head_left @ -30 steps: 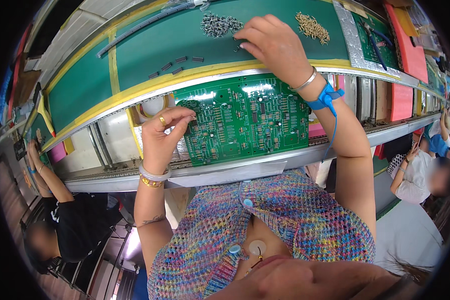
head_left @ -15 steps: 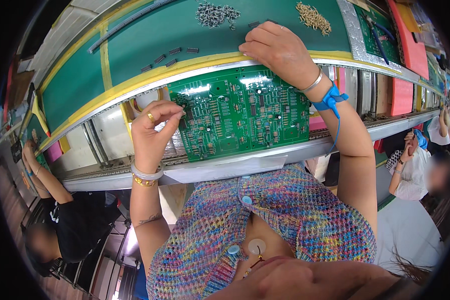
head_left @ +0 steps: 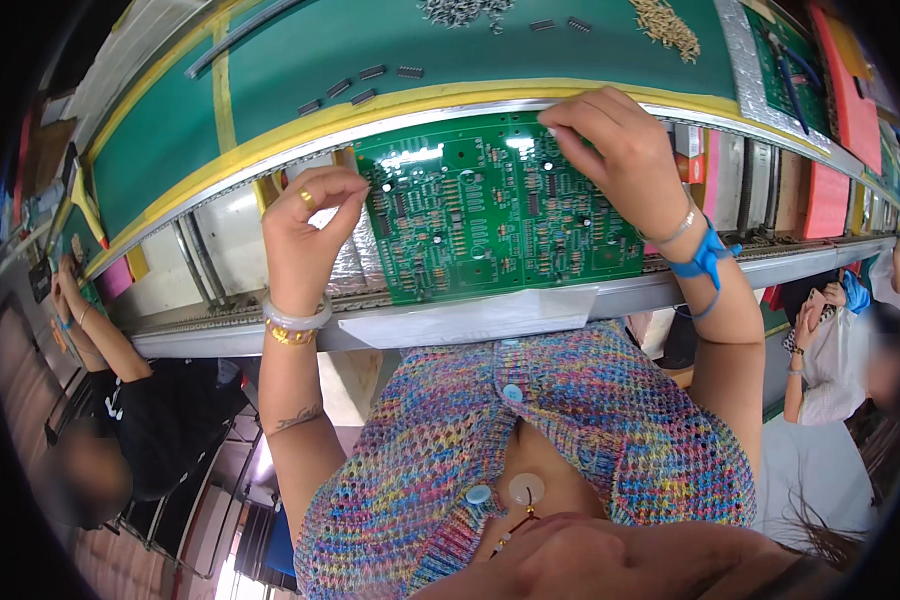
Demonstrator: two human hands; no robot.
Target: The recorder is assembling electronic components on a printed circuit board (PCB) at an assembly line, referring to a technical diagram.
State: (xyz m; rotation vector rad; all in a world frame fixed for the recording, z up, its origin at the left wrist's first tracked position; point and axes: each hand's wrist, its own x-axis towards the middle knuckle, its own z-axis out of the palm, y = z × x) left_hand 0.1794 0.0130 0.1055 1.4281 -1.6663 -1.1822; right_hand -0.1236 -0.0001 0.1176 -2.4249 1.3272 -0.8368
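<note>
A green circuit board (head_left: 492, 235), crowded with small parts, lies between the metal rails in front of me. At its upper left corner is my left hand (head_left: 308, 235), thumb and forefinger pinched together; whatever may be between them is too small to make out. My right hand (head_left: 620, 150), wearing a blue wrist strap (head_left: 708, 262), is over the board's upper right part. Its thumb and forefinger close in a pinch near the far edge, and I cannot tell what they hold. Several black chips (head_left: 372, 72) lie on the green mat beyond, with two more chips (head_left: 578, 25) farther right.
On the green mat (head_left: 270, 90) are a heap of grey metal parts (head_left: 465, 10), a pile of tan parts (head_left: 667, 28) and a long dark tube (head_left: 238, 40). Pliers (head_left: 790, 80) lie at the right. Other people sit left and right along the rails.
My right hand has come back from the mat's yellow-taped edge to over the board. My left hand stays pinched at the board's left corner. The view has shifted slightly.
</note>
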